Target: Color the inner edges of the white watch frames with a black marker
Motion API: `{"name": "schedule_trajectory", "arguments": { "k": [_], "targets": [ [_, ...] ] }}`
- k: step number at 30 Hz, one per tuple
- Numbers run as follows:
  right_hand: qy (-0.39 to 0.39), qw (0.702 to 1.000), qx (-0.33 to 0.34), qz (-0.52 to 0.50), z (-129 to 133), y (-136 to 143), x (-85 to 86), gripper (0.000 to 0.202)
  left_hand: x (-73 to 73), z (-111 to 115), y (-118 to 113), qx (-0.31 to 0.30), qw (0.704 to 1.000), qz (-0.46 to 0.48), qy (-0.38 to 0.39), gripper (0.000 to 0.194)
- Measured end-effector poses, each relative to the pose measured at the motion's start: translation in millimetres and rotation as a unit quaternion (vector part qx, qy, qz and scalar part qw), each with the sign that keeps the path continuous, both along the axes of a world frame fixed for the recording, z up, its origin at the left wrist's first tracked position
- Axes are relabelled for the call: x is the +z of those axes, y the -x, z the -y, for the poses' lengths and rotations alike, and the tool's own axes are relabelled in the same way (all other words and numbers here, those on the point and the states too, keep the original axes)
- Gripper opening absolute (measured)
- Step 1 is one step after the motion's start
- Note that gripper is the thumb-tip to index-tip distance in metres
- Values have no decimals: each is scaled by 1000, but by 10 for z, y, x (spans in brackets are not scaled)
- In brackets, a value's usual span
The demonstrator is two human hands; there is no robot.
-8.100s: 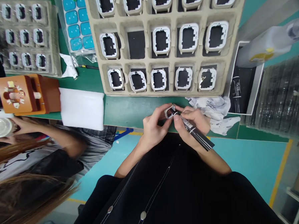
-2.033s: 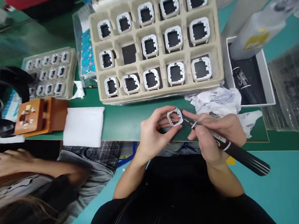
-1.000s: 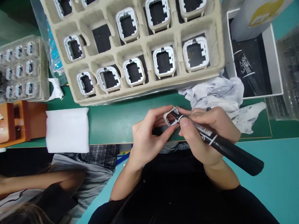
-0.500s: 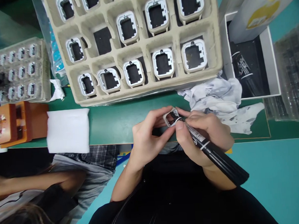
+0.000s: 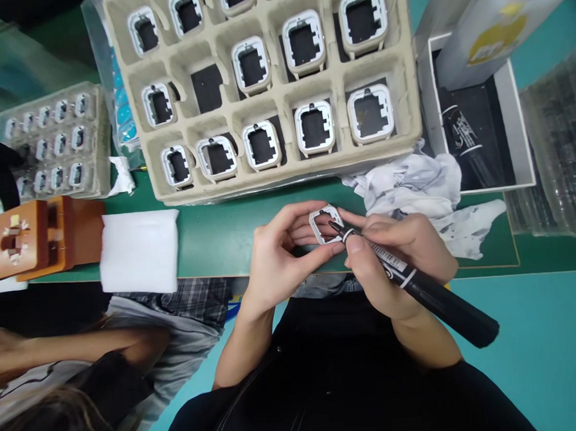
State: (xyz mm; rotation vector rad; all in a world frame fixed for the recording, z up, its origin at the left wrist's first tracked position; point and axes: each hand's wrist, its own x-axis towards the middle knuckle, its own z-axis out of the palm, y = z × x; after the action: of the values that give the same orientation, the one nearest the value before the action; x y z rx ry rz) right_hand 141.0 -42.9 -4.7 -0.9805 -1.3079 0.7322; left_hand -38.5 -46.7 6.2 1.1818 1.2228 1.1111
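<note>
A small white square frame (image 5: 319, 230) is held between the fingers and thumb of my left hand (image 5: 280, 258), over the front part of the green table. My right hand (image 5: 396, 258) grips a thick black marker (image 5: 440, 301), its dark tip over the opening of the frame. Whether the tip touches the frame's inner edge I cannot tell. Beyond the hands lies a beige moulded tray (image 5: 285, 170) with several similar white frames in its compartments; one compartment near the left shows only its dark bottom.
Right of the tray are crumpled white cloths (image 5: 412, 183) and a white box (image 5: 522, 126) holding a bottle (image 5: 491, 37) and another marker. Left are a folded white cloth (image 5: 139, 252), an orange fixture (image 5: 76, 233) and a clear tray (image 5: 101, 132). A person's arm (image 5: 96, 346) is at lower left.
The marker's tip has drawn back a little from the frame's upper edge, and the frame now faces the camera more. My right hand has shifted slightly right. The surroundings have shifted slightly in view.
</note>
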Motion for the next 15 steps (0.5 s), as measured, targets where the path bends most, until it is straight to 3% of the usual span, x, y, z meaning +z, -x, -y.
{"name": "schedule_trajectory", "arguments": {
  "k": [4, 8, 12, 15],
  "targets": [
    [-8, 999, 32, -24, -12, -47, 26, 16, -22, -24, 11, -9, 1000, 19, -18, 60],
    [11, 999, 6, -31, 10, -138, 76, 25, 13, -44, 111, -16, 997, -8, -69, 50],
    [-13, 1000, 3, -23, 7, -134, 14, 18, 250, -59, 389, -70, 982, -59, -164, 59],
    [-80, 996, -11, -42, -20, -70, -58, 23, 536, -222, 667, -9, 964, -116, -241, 61]
  ]
}}
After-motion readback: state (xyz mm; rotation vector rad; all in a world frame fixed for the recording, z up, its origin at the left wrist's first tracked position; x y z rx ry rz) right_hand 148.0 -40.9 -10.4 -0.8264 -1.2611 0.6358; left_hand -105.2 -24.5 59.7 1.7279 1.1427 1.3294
